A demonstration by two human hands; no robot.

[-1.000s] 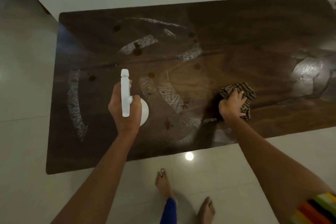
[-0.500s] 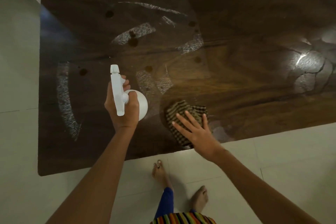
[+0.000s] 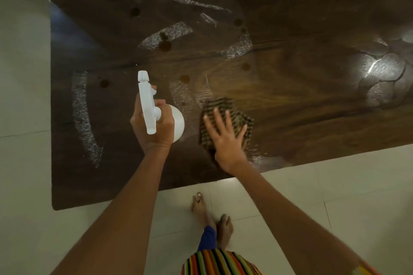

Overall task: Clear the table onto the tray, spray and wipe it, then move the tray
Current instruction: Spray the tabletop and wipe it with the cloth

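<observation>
Looking down, we see a long dark wooden table [image 3: 312, 18] filling most of the view, standing on a pale tiled floor [image 3: 26, 96]. Across the left half of the tabletop we make out pale, foamy streaks [image 3: 82, 114] in curved arcs, and at the far right a bright patch of glare [image 3: 380, 67] on the glossy wood. At the bottom edge we see a piece of striped clothing [image 3: 219, 262] and two bare feet [image 3: 199, 204] on the tiles, near the table's front edge. Both arms reach out over the table, and the hands are apart, side by side over its near half. The right hand [image 3: 225, 140] lies flat with its fingers straight and spread, pressing down on a striped cloth [image 3: 223, 102] bunched on the wood. The cloth shows beyond the fingertips and to the right of the palm. The left hand [image 3: 154, 128] is wrapped round the neck of a white spray bottle [image 3: 148, 105], just to the left of the cloth, with the nozzle pointing away from the person. We cannot tell whether its base touches the wood, nor whether a finger squeezes the trigger. Smallest of all, we see several round dark spots [image 3: 165, 46] scattered among the streaks.
</observation>
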